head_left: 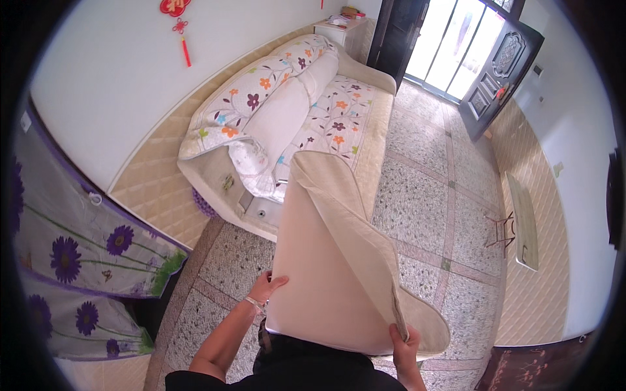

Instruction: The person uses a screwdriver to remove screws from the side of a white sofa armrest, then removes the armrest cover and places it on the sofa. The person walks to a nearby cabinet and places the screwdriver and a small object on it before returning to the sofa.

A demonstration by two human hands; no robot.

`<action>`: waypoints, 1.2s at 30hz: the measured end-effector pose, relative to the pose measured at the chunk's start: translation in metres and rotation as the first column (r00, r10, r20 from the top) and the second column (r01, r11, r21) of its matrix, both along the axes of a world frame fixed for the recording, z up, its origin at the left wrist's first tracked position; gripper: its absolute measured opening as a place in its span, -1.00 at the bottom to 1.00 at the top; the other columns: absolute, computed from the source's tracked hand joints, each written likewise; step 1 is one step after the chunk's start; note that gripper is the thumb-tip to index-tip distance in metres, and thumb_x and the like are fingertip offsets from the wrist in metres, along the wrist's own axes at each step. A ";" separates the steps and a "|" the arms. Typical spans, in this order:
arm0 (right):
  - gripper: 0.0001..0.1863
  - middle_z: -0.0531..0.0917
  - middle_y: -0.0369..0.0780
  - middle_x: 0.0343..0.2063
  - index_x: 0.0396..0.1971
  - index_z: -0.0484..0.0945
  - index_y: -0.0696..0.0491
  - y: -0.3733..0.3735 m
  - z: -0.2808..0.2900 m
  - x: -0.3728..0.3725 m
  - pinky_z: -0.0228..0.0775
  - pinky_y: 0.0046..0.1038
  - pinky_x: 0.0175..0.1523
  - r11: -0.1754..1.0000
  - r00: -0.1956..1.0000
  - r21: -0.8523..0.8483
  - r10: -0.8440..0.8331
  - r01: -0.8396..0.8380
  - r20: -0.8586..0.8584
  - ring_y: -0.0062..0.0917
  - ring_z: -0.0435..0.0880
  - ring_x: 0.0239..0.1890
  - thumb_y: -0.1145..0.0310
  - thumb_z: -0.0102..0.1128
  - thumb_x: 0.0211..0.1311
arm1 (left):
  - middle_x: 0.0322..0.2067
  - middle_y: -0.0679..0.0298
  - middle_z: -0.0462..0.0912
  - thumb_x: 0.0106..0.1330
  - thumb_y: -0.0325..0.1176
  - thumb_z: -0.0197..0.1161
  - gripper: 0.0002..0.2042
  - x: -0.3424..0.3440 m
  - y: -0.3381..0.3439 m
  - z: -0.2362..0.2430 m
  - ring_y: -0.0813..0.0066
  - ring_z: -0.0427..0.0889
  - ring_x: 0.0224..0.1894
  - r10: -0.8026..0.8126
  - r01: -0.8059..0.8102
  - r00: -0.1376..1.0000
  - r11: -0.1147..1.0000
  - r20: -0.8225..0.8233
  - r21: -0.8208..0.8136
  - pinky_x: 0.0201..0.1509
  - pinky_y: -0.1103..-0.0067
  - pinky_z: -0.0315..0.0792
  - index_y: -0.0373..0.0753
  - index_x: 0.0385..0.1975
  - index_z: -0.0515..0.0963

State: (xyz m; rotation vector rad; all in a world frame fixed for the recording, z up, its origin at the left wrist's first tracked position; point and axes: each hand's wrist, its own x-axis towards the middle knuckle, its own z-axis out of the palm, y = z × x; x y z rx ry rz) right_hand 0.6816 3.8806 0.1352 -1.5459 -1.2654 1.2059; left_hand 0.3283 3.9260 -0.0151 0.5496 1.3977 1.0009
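Note:
A large pale foam cushion (319, 274) stretches out from my waist toward the sofa. Its beige fabric cover (352, 221) lies folded along the right side and far end, with a loose flap spreading past the foam at the near right. My left hand (268, 287) grips the foam's left edge, thumb on top and fingers mostly hidden beneath. At the near right, my right hand (404, 345) is closed on the cover's edge, where a dark seam or zip runs. How far the cover reaches under the foam is hidden.
Ahead is a sofa (222, 189) with a rumpled flower-patterned cover (339, 117). A flowered curtain (65, 260) hangs at the left. On the right, a folded table (521, 221) leans at the wall. Beyond the speckled floor (424, 163) stands an open dark door (502, 72).

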 end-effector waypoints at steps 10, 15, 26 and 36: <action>-0.76 0.46 -0.32 -0.37 -0.28 0.46 0.14 0.070 -0.059 -0.007 0.19 -0.52 -0.24 0.912 0.949 -0.272 -0.316 0.306 0.009 -0.64 0.37 -0.28 0.33 0.20 0.10 | -0.12 0.01 0.50 -0.04 -0.07 0.45 -0.21 -0.019 0.149 -0.010 0.38 0.56 -0.16 -0.230 0.209 0.967 0.964 -0.114 -0.165 -0.06 0.51 0.47 -0.52 0.05 0.23; -0.50 0.45 -0.05 0.03 0.08 0.33 0.22 0.069 -0.082 -0.011 0.30 -0.38 0.07 0.764 0.871 -0.462 -0.490 0.450 0.038 -0.40 0.44 0.07 0.23 0.07 0.22 | -0.14 0.04 0.50 -0.11 -0.06 0.49 -0.21 -0.030 0.146 -0.037 0.40 0.54 -0.14 -0.324 0.282 0.929 0.933 -0.178 -0.224 -0.05 0.49 0.45 -0.45 -0.01 0.22; -0.30 0.32 -0.14 0.10 0.21 0.18 0.06 0.146 -0.095 0.035 0.20 -0.35 0.15 0.527 0.541 -0.438 -0.834 0.728 -0.105 -0.47 0.31 0.12 0.44 0.28 0.03 | -0.13 0.02 0.49 -0.19 -0.02 0.52 -0.14 -0.022 0.145 -0.044 0.36 0.53 -0.10 -0.469 0.393 0.864 0.856 -0.184 -0.334 -0.02 0.48 0.43 -0.42 0.01 0.19; -0.20 0.31 0.03 0.14 0.21 0.16 0.19 0.470 -0.206 -0.102 0.23 -0.30 0.19 0.946 0.721 -0.064 0.284 -0.316 0.632 -0.20 0.36 0.14 0.11 0.30 0.06 | -0.09 -0.06 0.49 -0.19 0.15 0.43 -0.07 -0.008 0.144 -0.039 0.15 0.53 -0.05 -0.588 0.465 0.735 0.799 -0.337 -0.380 0.04 0.42 0.40 -0.46 0.05 0.21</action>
